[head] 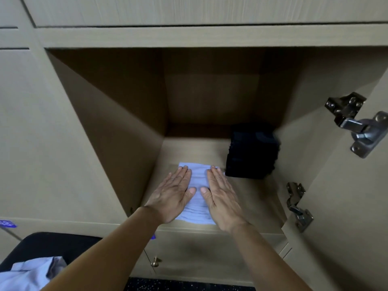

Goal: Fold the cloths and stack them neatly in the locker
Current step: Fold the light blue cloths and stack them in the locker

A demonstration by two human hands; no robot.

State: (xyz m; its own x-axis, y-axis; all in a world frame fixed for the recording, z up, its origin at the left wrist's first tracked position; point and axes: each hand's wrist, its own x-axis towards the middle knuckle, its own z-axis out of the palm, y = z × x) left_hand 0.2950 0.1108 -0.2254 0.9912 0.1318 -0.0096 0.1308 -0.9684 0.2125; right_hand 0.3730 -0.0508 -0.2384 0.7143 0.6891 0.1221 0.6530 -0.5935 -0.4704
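Light-blue cloth (198,179), folded into a rectangle, is lying flat on the floor of the open locker (254,198), close to the front edge. A person is pressing it with both hands. The left hand (174,192) is resting palm-down on its left half and the right hand (222,194) palm-down on its right half, thumbs nearly meeting over the middle. Neither grip is closing on anything, since all the fingers are lying straight and flat on the fabric. A dark stack (252,152) of folded cloths is sitting further back on the right, its near corner just beside the blue cloth's far right corner; whether they are touching cannot be told. So the task is looking partly done, with one pile standing and this piece seemingly starting a second. At least one crumpled pale-blue cloth (27,274) is waiting unfolded on a black surface (52,244) at lower left. The locker door (346,217) is hanging open on the right, its metal hinges (357,122) showing.
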